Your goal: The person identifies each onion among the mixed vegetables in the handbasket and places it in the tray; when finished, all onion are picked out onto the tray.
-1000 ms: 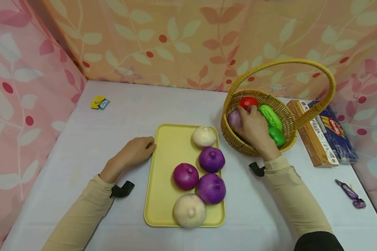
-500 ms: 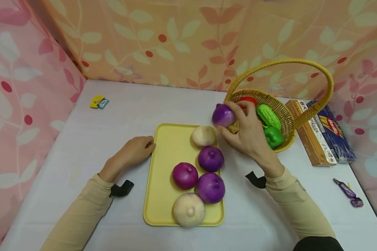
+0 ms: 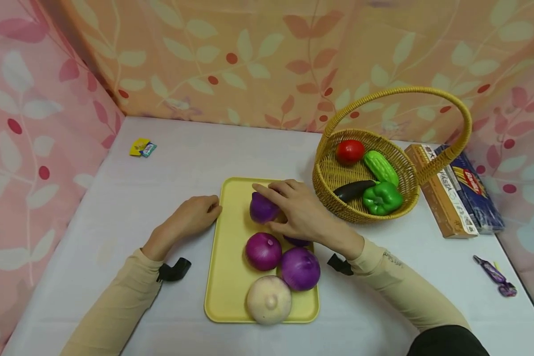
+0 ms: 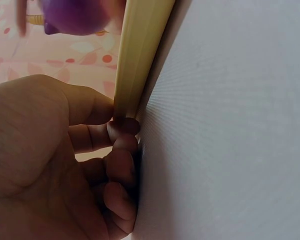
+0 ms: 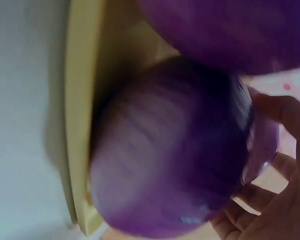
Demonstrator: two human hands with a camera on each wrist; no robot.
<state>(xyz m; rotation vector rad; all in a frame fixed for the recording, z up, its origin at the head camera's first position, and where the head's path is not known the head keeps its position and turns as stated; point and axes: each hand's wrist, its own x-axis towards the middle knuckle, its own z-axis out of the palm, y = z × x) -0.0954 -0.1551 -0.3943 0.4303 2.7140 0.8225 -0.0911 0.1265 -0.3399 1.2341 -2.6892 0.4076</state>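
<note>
In the head view my right hand [image 3: 300, 210] holds a purple onion [image 3: 262, 208] above the far part of a yellow tray [image 3: 226, 277]. My left hand [image 3: 189, 216] pinches the tray's left edge; the left wrist view shows thumb and fingers at the rim [image 4: 140, 55]. On the tray lie a reddish-purple onion [image 3: 263, 251], a larger purple onion [image 3: 300, 268] and a white onion [image 3: 269, 299]. Another purple onion [image 3: 297, 241] shows partly under my right hand, which hides the far white onion. The right wrist view has a tray onion [image 5: 165, 150] before the held one.
A wicker basket [image 3: 333, 205] with a tall handle holds a tomato [image 3: 349, 152], a cucumber [image 3: 381, 167], an eggplant [image 3: 355, 190] and a green bell pepper [image 3: 382, 198]. Pasta boxes [image 3: 442, 193] lie to its right. Small packets [image 3: 142, 147] and a purple-wrapped item [image 3: 495, 275] lie farther out.
My right hand has lifted the purple onion out of the basket and carried it left over the tray. The eggplant in the basket has come into sight. My left hand stays put.
</note>
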